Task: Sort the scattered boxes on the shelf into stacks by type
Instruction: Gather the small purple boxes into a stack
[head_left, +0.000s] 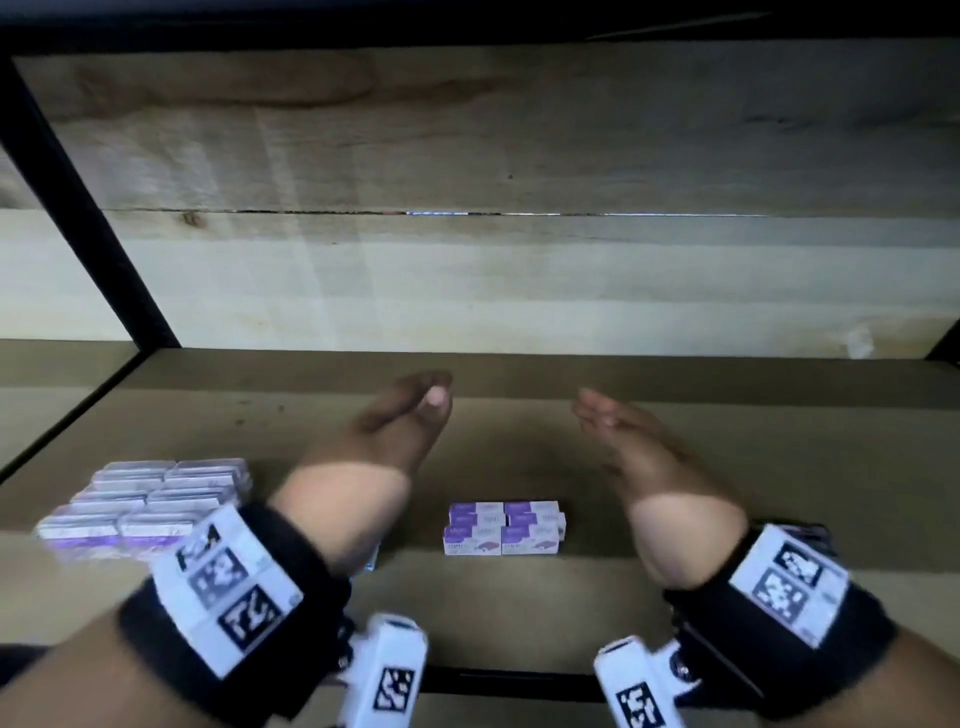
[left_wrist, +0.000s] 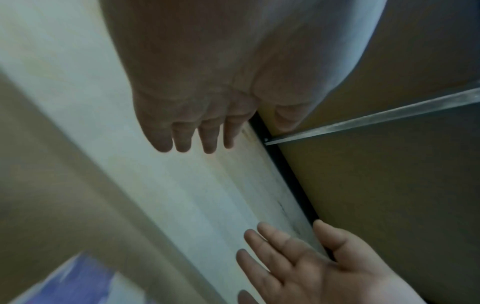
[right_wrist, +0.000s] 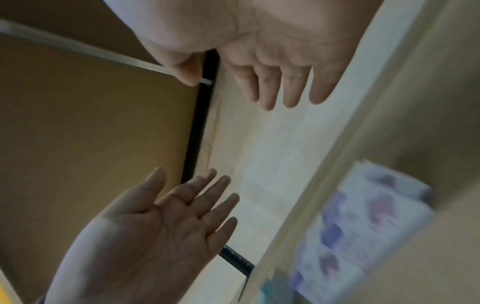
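Left hand (head_left: 400, 421) and right hand (head_left: 628, 441) raised above the brown shelf board (head_left: 727, 467), palms facing each other, fingers straight and empty, small purple-and-white cardboard boxes (head_left: 503, 527) stacked neatly between the wrists, flatter pale lilac boxes (head_left: 145, 506) grouped at left

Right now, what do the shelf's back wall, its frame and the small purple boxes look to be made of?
Back wall: likely unfinished wood boards; grain, knots and a seam show. Frame: probably black-painted metal, slim and smooth. Small purple boxes: apparently printed cardboard cartons, crisp edges with purple-and-white print. Larger pale boxes: likely the same, though blurred.
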